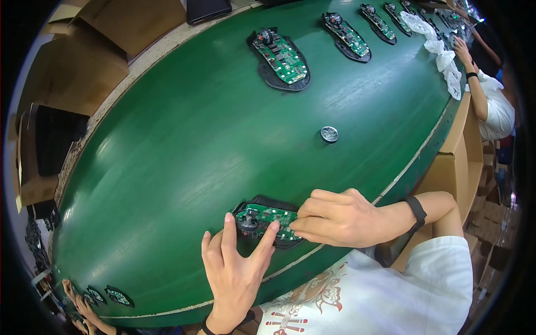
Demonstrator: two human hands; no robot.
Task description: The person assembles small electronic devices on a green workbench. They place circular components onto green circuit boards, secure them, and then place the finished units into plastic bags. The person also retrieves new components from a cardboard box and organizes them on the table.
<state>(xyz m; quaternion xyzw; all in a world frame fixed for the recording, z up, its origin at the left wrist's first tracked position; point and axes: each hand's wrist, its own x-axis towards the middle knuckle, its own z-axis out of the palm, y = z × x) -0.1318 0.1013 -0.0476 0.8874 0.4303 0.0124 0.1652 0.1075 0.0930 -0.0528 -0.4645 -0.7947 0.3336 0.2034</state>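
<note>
Now, left hand (237, 272) on circuit board (268, 214), grip apart, right hand (341, 219) at end, grip together (contents unclear)

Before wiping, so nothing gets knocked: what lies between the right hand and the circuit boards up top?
The head view shows one round silvery piece lying there, on the green surface.

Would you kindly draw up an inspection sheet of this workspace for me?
Surface: long, glossy green work surface with pale reflections.
Job's things: green circuit board on a black plastic shell; similar board-and-shell units lie further along.
Clutter: small round object with a shiny top, apart from the units; crumpled white plastic sheeting at the upper right.
Hands: left hand spread, thumb on the board; right hand bent over the board's right end, grip partly hidden.
Cables: nothing clearly seen.
Surroundings: brown cardboard boxes, left; co-worker's white sleeve, right.
</note>
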